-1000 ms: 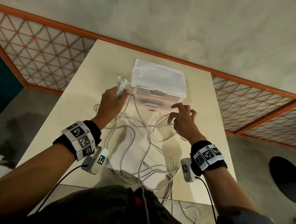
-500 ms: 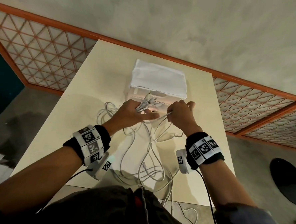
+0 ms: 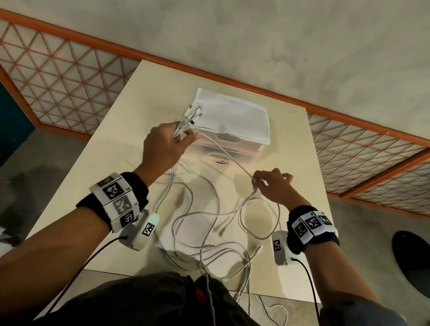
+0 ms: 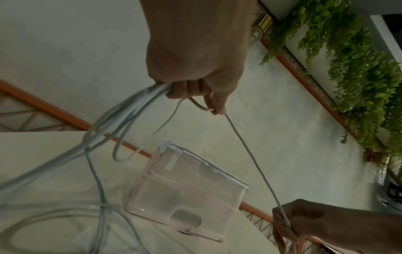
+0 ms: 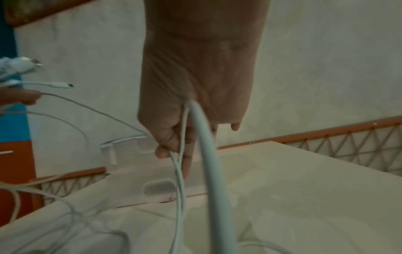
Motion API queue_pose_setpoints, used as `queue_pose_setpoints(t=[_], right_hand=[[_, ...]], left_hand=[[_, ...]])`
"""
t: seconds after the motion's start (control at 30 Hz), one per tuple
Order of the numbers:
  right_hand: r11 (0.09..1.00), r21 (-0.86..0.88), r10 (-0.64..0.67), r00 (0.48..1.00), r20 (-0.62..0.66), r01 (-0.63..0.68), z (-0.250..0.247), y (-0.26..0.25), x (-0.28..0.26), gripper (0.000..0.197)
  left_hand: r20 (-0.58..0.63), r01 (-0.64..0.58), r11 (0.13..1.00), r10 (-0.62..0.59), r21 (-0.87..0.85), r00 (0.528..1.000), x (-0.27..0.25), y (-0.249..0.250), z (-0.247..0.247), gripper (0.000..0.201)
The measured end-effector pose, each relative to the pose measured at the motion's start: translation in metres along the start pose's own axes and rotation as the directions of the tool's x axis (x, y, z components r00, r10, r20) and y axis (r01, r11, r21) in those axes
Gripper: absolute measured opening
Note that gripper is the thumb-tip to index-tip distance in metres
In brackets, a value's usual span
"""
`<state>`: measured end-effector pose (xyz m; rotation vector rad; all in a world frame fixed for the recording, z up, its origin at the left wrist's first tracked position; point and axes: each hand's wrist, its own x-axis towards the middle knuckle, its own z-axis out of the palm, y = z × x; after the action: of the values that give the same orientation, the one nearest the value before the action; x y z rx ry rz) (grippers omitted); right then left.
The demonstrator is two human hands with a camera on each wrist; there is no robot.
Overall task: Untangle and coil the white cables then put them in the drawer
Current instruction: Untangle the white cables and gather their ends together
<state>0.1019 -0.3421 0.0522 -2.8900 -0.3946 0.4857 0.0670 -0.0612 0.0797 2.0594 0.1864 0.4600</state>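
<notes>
Several white cables [image 3: 205, 227] lie tangled on the beige table [image 3: 142, 103] and spill over its near edge. My left hand [image 3: 169, 145] is raised in front of the clear plastic drawer unit [image 3: 230, 124] and grips a bundle of cable ends, their plugs [image 3: 191, 114] sticking up. In the left wrist view the bundle [image 4: 139, 101] hangs from that fist. One cable [image 3: 224, 151] runs taut from it to my right hand [image 3: 270, 185], which pinches that strand [image 5: 181, 154] lower and to the right. The drawer [image 4: 185, 202] looks closed.
The table stands against an orange-framed lattice railing [image 3: 63, 78], with concrete floor beyond. A black round object [image 3: 419, 263] sits on the floor at the right. A cable end [image 3: 275, 310] dangles below the table's near edge. Green plants [image 4: 359, 77] show along the wall.
The hands were together by the drawer front half a second ago. Now the left hand has lifted the plug ends up and left, and the right hand has slid down and right along one cable.
</notes>
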Motion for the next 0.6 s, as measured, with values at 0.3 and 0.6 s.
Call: queue_pose_setpoints(t=[0.3,0.6], right_hand=[[1.000,-0.028,-0.009,0.996,-0.089,0.007,-0.024,0.021,0.004,0.019],[0.947,-0.296,0.104,0.991,-0.088,-0.126,-0.020,0.026,0.005,0.020]], left_hand=[[-0.142,0.023,0.998,-0.016,0.053,0.990,0.004,-0.004,-0.005,0.029],[-0.181,0.139,0.979,-0.111,0.148,0.977,-0.001,-0.013,-0.005,0.030]])
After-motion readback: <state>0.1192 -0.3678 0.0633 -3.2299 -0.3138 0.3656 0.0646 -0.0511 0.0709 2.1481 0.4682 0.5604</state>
